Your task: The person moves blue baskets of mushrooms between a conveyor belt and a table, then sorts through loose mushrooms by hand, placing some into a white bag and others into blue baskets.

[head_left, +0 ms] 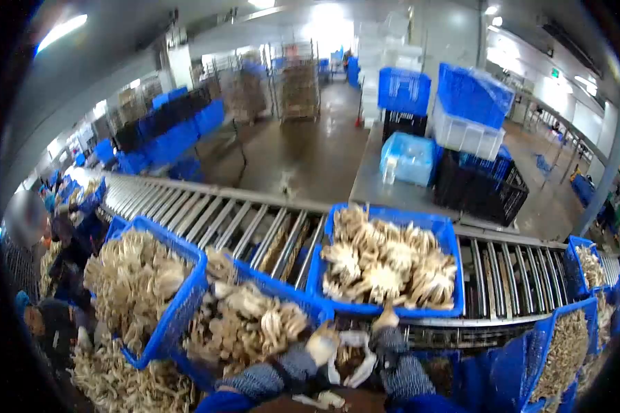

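Note:
My left hand (pixel 322 345), below a grey patterned sleeve, is closed beside the near right corner of a blue crate of loose mushrooms (pixel 244 320). Closed too, my right hand (pixel 386 319) is at the near rim of another blue crate (pixel 420 312), which stands on the rollers. I cannot tell what either hand holds. Clusters of pale mushrooms (pixel 382 265) fill that crate, stems and caps packed together. Between my forearms is a white-rimmed bag (pixel 355 339) with brownish scraps inside.
A roller conveyor (pixel 241 224) runs across in front of me. To the left, a tilted crate (pixel 198 275) is heaped with mushrooms. More mushroom crates (pixel 561 354) stand at right. Behind the rollers, stacked crates (pixel 472 134) rest on a metal table. A person (pixel 65 275) is at far left.

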The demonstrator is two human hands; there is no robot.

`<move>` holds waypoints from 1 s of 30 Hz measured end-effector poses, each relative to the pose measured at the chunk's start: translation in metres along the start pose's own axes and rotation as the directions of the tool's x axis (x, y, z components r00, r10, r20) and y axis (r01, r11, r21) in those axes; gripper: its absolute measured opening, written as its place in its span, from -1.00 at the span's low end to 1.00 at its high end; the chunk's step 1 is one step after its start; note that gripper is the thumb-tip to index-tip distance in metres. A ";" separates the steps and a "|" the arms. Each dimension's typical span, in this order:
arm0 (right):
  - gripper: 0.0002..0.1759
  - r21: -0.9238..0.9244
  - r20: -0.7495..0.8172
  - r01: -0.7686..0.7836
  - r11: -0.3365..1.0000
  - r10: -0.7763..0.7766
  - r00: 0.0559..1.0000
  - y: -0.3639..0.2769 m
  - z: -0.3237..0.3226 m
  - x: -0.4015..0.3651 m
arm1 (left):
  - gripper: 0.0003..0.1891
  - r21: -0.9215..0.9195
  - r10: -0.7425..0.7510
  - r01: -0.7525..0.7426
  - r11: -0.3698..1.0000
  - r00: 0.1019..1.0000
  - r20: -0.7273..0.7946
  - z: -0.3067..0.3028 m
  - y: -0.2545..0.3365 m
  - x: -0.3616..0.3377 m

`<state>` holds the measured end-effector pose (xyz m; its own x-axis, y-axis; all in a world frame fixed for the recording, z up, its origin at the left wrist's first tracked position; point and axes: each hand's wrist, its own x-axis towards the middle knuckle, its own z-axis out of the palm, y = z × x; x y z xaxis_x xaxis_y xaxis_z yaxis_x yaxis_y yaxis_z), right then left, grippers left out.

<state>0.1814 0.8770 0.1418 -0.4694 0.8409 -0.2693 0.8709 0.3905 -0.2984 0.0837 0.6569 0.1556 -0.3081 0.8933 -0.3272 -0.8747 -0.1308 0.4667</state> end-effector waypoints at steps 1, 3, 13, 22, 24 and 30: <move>0.04 -0.045 -0.045 -0.001 0.999 -0.001 0.999 0.004 -0.001 0.001 | -0.77 0.341 0.055 -0.093 0.935 0.991 0.121 -0.009 0.001 0.003; -0.08 -0.132 -0.135 -0.016 0.991 -0.002 0.991 0.009 -0.006 0.002 | -0.82 0.862 0.237 -0.418 0.285 0.903 0.359 -0.025 -0.001 0.014; -0.29 0.486 -0.288 -0.075 0.871 0.241 0.927 0.077 -0.056 0.042 | -0.64 0.792 -0.166 -0.407 -0.455 0.913 0.374 0.062 0.113 0.012; -0.32 0.369 -0.198 -0.060 0.928 0.141 0.970 0.123 -0.019 0.039 | -0.47 0.866 0.737 -0.064 -0.497 0.495 0.459 0.298 0.371 0.028; -0.23 0.009 -0.228 0.008 1.000 -0.006 0.974 0.110 -0.002 0.023 | -0.52 0.899 0.760 -0.036 -0.437 0.519 0.391 0.321 0.357 0.013; -0.17 0.065 -0.238 0.070 0.995 -0.053 0.970 0.123 -0.036 0.006 | -0.54 0.813 0.595 -0.337 -0.474 0.558 0.578 0.279 0.253 0.067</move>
<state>0.2913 0.9436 0.1368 -0.4661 0.8843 -0.0271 0.8245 0.4231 -0.3758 -0.0541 0.8033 0.4810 -0.4760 0.6693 0.5704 0.8229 0.1102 0.5574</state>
